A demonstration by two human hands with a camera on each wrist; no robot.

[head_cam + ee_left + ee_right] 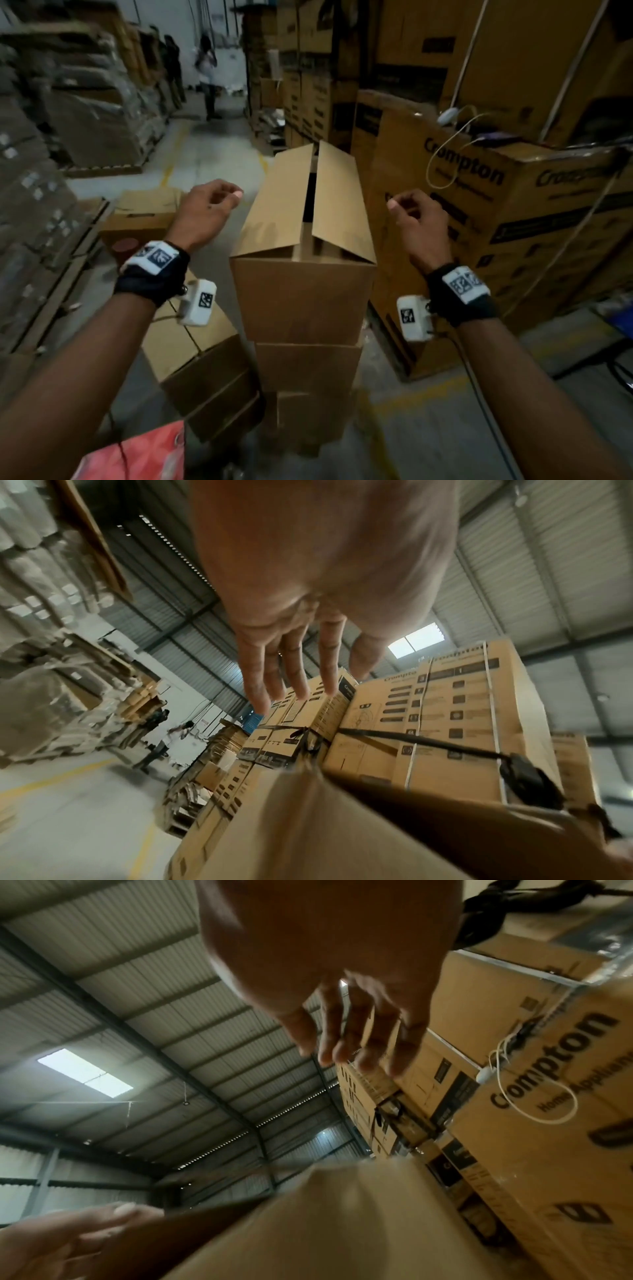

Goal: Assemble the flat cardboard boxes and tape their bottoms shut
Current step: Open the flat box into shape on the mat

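Observation:
A plain cardboard box (301,212) stands on top of a stack in the middle of the head view. Its two long top flaps are folded in, with a dark gap between them. My left hand (222,200) hovers just left of the box, fingers loosely curled and holding nothing. My right hand (406,209) hovers the same way just right of it, apart from the cardboard. In the left wrist view the left hand (291,669) shows relaxed fingers above the box flap (308,818). The right hand (352,1042) is likewise empty over the box (342,1218).
Two more boxes (308,366) sit under the top one, and a lower stack (202,363) stands to the left. A brown roll (125,245) rests on a box further left. Printed cartons (513,222) with a white cable (445,161) wall off the right. A person (207,68) stands far down the aisle.

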